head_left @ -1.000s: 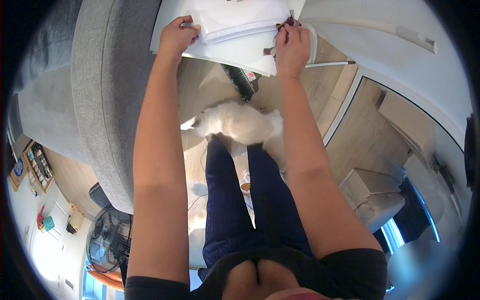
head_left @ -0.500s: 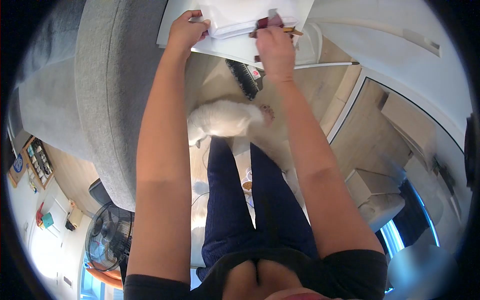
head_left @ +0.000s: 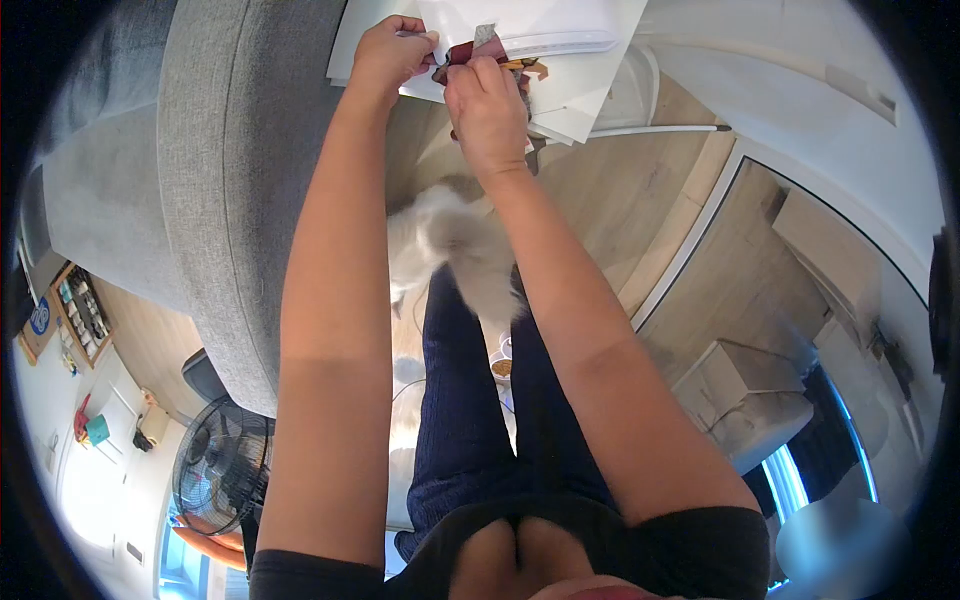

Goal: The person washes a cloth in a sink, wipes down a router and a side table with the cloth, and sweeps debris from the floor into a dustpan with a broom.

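Note:
My right hand [head_left: 487,110] is closed around a small bundle of dark red, grey and brownish-yellow pieces [head_left: 489,44], whose exact kind I cannot make out. The bundle pokes out beyond my fingers at the front edge of a white plastic container [head_left: 560,22]. My left hand [head_left: 393,58] is at the container's left corner, thumb and fingers pinched together. What sits between those fingertips, if anything, is hidden. Both hands are above a white tabletop [head_left: 575,108].
A light-furred cat [head_left: 455,245] is on the wooden floor by my legs. To the left stands a grey sofa [head_left: 215,200], with a black fan [head_left: 222,465] behind it. A bowl of food [head_left: 501,367] shows between my legs. A glass-panelled frame [head_left: 690,255] is at right.
My right hand has moved left with the bundle, closer to my left hand. The cat has shifted and turned. The brush on the floor is now mostly hidden.

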{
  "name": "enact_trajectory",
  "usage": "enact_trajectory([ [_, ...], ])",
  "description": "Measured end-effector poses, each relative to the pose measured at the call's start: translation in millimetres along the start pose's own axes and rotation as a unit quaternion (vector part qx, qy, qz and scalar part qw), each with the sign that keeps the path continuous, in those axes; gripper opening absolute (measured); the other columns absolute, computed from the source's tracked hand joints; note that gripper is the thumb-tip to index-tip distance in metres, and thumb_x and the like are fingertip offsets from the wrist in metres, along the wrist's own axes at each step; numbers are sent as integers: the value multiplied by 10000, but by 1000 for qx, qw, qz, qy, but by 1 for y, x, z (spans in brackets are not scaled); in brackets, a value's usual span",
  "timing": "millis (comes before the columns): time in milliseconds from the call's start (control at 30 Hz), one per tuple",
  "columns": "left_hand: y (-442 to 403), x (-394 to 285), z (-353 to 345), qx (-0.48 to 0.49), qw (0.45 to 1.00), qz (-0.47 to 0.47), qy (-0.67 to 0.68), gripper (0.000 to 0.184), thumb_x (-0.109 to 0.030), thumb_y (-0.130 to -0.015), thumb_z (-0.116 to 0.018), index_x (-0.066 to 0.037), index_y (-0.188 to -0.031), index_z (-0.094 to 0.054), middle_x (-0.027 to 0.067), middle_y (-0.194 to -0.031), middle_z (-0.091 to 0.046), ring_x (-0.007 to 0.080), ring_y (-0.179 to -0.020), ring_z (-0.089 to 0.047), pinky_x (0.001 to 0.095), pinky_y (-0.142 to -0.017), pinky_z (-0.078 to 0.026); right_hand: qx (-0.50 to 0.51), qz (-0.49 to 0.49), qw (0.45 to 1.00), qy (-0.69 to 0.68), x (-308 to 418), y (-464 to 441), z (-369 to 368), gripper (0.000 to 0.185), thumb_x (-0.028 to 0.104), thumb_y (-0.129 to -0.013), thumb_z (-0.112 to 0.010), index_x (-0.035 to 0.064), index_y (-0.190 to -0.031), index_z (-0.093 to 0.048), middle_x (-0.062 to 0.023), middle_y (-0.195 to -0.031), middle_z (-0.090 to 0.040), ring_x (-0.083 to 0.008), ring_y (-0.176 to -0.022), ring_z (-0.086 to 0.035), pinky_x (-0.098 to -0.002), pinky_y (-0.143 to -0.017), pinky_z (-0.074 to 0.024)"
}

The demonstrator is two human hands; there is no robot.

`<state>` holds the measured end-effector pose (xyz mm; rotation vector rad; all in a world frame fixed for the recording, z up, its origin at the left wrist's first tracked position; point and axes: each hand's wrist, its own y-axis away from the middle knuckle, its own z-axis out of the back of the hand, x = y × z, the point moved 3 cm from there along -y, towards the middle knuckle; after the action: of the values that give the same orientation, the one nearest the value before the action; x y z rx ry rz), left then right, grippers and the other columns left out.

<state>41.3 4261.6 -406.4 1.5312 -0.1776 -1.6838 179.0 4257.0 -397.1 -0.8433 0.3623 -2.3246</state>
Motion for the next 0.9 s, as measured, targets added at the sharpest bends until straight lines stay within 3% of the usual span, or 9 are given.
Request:
enact_trajectory([
  [233, 0, -3, 1, 11, 999, -9, -31, 302, -141, -790, -653, 6, -1031, -546, 94, -858, -617, 157, -754, -625, 248, -673, -524, 91, -11, 994, 63, -20, 5, 13, 99, 96, -684, -592, 88, -780, -566, -50, -838, -488, -238, -749, -528, -344, -602, -489],
  [333, -3, -3, 1, 25, 999, 6, -33, 295, -139, -788, -652, 4, -1024, -548, 92, -859, -616, 159, -751, -627, 249, -683, -522, 67, -4, 998, -9, -16, 6, 13, 155, 111, -695, -596, 100, -849, -582, -53, -834, -477, -246, -779, -533, -365, -610, -489],
  [433, -3, -2, -1, -4, 1000, -25, -14, 203, -77, -747, -664, 16, -904, -574, 76, -739, -621, 142, -607, -610, 247, -539, -490, 71, -42, 996, 16, -23, 11, 18, 164, 111, -701, -594, 120, -864, -588, -52, -832, -476, -248, -770, -533, -372, -613, -488],
  [533, -6, 0, 0, -8, 1000, -13, -12, 199, -77, -749, -663, 14, -902, -575, 75, -753, -620, 146, -626, -616, 249, -549, -492, 92, -57, 994, 11, -26, 15, 21, 154, 148, -733, -617, 125, -881, -580, -56, -841, -484, -254, -745, -535, -377, -622, -484],
  [600, -7, 2, 1, 29, 999, 10, -13, 313, -136, -776, -663, 0, -1029, -539, 89, -893, -623, 170, -773, -638, 251, -706, -518, 91, -61, 994, -2, -27, 14, 19, 162, 169, -746, -629, 116, -889, -574, -59, -848, -489, -255, -735, -535, -379, -626, -481],
  [667, -7, 2, 2, 30, 999, 10, -20, 317, -138, -778, -662, 2, -1034, -537, 94, -902, -622, 172, -782, -638, 251, -709, -518, 32, -184, 981, -40, -31, 12, 17, 218, 217, -757, -651, 100, -920, -564, -66, -874, -513, -256, -735, -542, -376, -628, -473],
  [767, -6, -3, 1, 33, 999, 10, -35, 327, -141, -781, -660, 6, -1043, -533, 104, -913, -622, 176, -794, -639, 250, -712, -517, 3, -256, 963, -82, -27, 9, 20, 250, 228, -753, -661, 91, -933, -554, -75, -886, -536, -254, -740, -553, -371, -625, -466],
  [833, -4, -2, -1, 33, 998, 12, -46, 332, -143, -781, -659, 9, -1047, -531, 108, -915, -622, 177, -798, -639, 248, -712, -516, 2, -256, 964, -65, -29, 9, 16, 228, 219, -751, -661, 96, -916, -563, -71, -867, -540, -254, -734, -557, -365, -618, -465],
  [900, -2, -2, -1, -1, 1000, -5, 17, 209, -70, -751, -654, 19, -924, -576, 81, -797, -620, 150, -651, -620, 257, -591, -506, 2, -256, 965, -49, -30, 10, 9, 205, 210, -749, -661, 101, -899, -572, -67, -849, -544, -254, -728, -561, -360, -611, -464],
])
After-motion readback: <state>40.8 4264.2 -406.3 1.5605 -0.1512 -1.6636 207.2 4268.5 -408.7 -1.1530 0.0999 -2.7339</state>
